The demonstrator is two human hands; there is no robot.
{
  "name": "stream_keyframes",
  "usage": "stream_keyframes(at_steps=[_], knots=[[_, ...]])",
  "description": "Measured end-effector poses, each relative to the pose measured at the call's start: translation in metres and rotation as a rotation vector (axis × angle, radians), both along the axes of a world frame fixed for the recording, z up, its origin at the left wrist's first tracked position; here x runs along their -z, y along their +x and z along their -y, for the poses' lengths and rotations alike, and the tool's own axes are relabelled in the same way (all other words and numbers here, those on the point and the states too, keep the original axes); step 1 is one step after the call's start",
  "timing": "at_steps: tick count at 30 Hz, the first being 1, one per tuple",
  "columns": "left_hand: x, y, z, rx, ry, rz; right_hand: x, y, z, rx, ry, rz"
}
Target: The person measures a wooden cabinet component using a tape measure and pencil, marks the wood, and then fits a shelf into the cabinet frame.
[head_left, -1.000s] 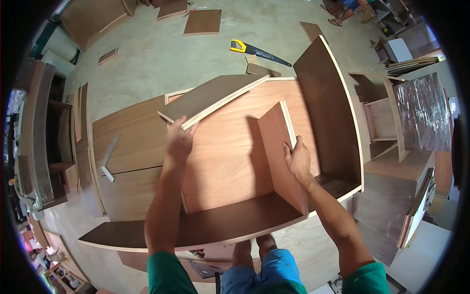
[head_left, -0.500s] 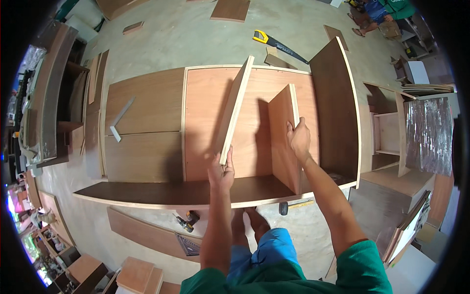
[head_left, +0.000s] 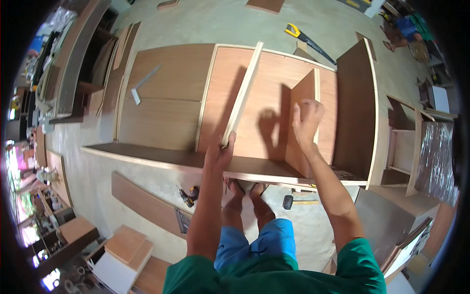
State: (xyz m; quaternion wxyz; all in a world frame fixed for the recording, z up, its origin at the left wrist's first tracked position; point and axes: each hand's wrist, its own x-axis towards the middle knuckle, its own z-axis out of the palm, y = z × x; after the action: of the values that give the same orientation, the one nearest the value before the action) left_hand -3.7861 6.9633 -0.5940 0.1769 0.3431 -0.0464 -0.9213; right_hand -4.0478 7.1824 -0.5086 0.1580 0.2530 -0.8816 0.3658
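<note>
A long plywood board stands on edge and slightly tilted over the pinkish bottom panel of a wooden cabinet frame. My left hand is closed around the board's near end. A second plywood board stands upright inside the frame, to the right of the first. Over its top edge hovers my right hand, thumb and bent fingers apart, holding nothing; its shadow falls on the panel beside the board. A dark side panel rises at the frame's right end.
A metal square lies on the left panels. Beyond the frame is a yellow-handled saw. Nearer me, a cordless drill and a mallet rest on the floor. A wrapped cabinet stands at right. Another person is at the far right.
My right hand has let go of the second board and lifted above it. The left-hand board has come down closer to the panel. The view has shifted, showing more of my legs.
</note>
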Motion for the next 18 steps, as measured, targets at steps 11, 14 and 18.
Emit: stream_keyframes(at_steps=[11, 14, 18], knots=[[-0.103, 0.029, -0.005, 0.219, 0.026, 0.135, 0.092, 0.031, 0.166, -0.096, -0.107, 0.946], [-0.106, 0.118, 0.045, 0.243, -0.052, -0.035, 0.079, 0.078, 0.208, -0.109, -0.188, 1.156], [-0.114, 0.178, 0.069, 0.111, -0.310, 0.340, 0.093, 0.078, 0.221, -0.094, -0.263, 0.942]])
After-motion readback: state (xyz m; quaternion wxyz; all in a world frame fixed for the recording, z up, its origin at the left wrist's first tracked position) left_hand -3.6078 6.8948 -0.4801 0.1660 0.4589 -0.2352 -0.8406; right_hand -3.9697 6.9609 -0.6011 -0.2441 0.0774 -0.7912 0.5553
